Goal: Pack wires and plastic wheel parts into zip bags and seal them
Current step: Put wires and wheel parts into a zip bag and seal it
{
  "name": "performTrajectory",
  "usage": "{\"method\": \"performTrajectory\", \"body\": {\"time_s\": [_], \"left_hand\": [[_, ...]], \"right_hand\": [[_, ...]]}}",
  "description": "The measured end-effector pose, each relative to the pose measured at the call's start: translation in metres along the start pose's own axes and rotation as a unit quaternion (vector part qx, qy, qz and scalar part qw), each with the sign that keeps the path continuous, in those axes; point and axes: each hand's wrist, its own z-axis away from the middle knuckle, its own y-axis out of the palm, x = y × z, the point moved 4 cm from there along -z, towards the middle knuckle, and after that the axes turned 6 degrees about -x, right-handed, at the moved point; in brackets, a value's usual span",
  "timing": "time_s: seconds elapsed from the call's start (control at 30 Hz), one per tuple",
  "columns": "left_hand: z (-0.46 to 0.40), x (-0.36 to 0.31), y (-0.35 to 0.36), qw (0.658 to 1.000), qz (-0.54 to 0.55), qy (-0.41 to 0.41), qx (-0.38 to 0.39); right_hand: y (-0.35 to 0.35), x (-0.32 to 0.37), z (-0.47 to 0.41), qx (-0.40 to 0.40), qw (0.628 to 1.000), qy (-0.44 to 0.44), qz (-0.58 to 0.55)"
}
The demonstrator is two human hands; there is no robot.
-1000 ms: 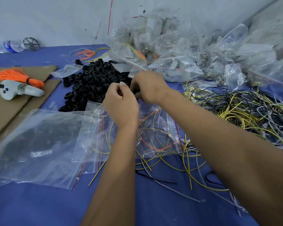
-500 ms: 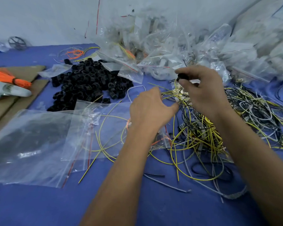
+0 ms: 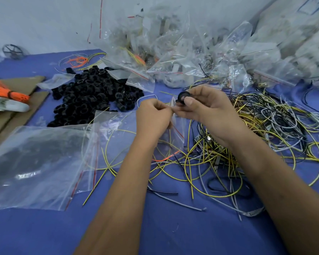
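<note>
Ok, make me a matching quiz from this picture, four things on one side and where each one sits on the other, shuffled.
Things:
1. black wheel part
2. wheel pile
3. wire tangle
4. orange bundle

Places:
A. on the cardboard at far left
B. pinched in the right hand
C. on the blue table, right of the hands
D. on the table, left of the left hand

Pairs: 1-B, 2-D, 3-C, 4-A

A small clear zip bag (image 3: 175,126) with a red seal line hung upright above the blue table, wires curled inside. One black plastic wheel part (image 3: 183,97) sat just above its mouth. More black wheel parts (image 3: 92,96) lay heaped to the left, tangled wires (image 3: 250,126) to the right.
</note>
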Motion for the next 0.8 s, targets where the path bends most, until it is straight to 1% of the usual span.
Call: {"method": "performTrajectory", "body": {"time_s": [0.03,0.1,0.2,0.27,0.33,0.37,0.4,0.47,0.57,0.7,0.8], "left_hand": [[0.0,0.001,0.0,0.999,0.035,-0.015,0.004],[0.001,0.0,-0.001,0.996,0.09,-0.028,0.003],[-0.001,-0.008,-0.005,0.993,0.114,0.013,-0.019],[0.0,-0.016,-0.008,0.991,0.116,0.06,-0.038],[0.003,-0.024,-0.01,0.986,0.11,0.113,-0.049],[0.005,-0.029,-0.011,0.984,0.102,0.14,-0.049],[0.008,-0.033,-0.01,0.981,0.095,0.164,-0.047],[0.014,-0.038,-0.007,0.977,0.088,0.191,-0.032],[0.021,-0.042,0.001,0.975,0.097,0.201,-0.012],[0.027,-0.044,0.004,0.971,0.116,0.21,-0.01],[0.027,-0.043,0.003,0.97,0.133,0.203,-0.018]], "right_hand": [[0.0,-0.002,0.0,0.003,1.0,0.022,-0.016],[-0.003,-0.005,-0.001,0.014,0.999,0.052,-0.007],[-0.004,-0.011,-0.001,0.037,0.996,0.067,0.055],[-0.005,-0.013,-0.001,0.044,0.986,0.035,0.156],[-0.006,-0.012,-0.001,0.059,0.951,-0.036,0.302],[-0.005,-0.011,-0.001,0.064,0.929,-0.064,0.358],[-0.004,-0.01,0.0,0.069,0.914,-0.082,0.391],[-0.001,-0.009,0.002,0.072,0.902,-0.101,0.413],[0.002,-0.004,0.004,0.071,0.889,-0.134,0.432],[0.004,0.002,0.007,0.06,0.871,-0.182,0.452],[0.005,0.001,0.006,0.059,0.873,-0.194,0.444]]}}
